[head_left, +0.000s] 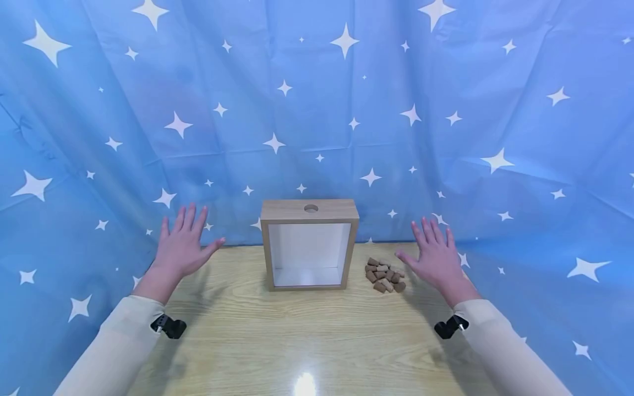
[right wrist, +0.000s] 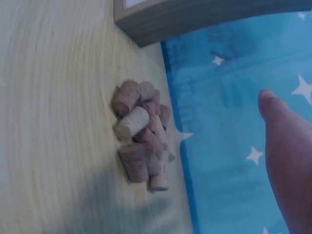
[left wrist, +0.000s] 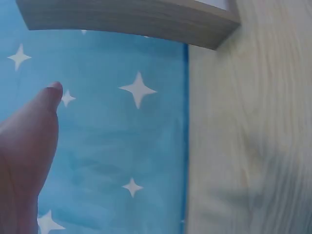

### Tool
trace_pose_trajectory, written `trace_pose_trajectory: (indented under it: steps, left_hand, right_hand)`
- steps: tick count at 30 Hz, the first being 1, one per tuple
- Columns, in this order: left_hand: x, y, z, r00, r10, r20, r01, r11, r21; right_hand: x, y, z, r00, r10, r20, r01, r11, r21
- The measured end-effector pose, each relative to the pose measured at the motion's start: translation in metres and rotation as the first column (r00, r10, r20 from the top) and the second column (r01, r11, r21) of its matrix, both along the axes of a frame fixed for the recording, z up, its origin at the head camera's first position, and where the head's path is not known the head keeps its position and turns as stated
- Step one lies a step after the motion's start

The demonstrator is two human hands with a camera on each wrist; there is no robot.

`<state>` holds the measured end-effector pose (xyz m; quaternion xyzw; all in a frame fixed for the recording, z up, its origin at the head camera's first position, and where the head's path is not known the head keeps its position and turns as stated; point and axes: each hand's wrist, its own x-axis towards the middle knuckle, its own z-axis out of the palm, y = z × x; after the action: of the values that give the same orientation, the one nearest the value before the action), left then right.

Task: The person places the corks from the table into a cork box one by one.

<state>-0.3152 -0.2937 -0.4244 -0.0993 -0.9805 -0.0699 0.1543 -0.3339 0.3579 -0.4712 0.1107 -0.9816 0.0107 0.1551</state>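
A wooden box frame (head_left: 309,211) with a round hole in its top and a white interior stands upright at the back of the table. To its right lies a small heap of corks (head_left: 381,275), brown and tan, some tapered. My left hand (head_left: 182,247) is spread in the air left of the box, holding nothing. On the other side my right hand (head_left: 436,258) is likewise spread with bare fingers, close beside the corks. In the right wrist view the corks (right wrist: 134,122) lie piled together on the wood, with my right thumb (right wrist: 287,151) apart from them.
A light wood-grain table (head_left: 297,335) spans the front, with a bright glare spot near its lower edge. Behind and at both sides hangs a blue curtain (head_left: 317,126) with white stars. Each sleeve carries a black wrist camera (head_left: 170,327).
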Motion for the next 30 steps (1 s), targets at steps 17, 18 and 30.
trace_pose_trajectory:
  steps: [17,18,30]
  left_hand:
    - [-0.018,0.032,0.04,0.938,-0.314,-0.146,0.337,0.924,0.18]
    - [-0.019,0.034,0.042,0.933,-0.33,-0.144,0.354,0.913,0.201]
    - [-0.029,0.065,0.051,0.901,-0.423,-0.099,0.426,0.818,0.387]
  right_hand:
    - [0.041,-0.017,-0.043,0.992,0.103,-0.073,-0.119,0.959,-0.259]
    - [0.044,-0.019,-0.045,0.993,0.1,-0.067,-0.115,0.954,-0.278]
    - [0.07,-0.027,-0.068,0.997,0.082,-0.009,-0.078,0.898,-0.433]
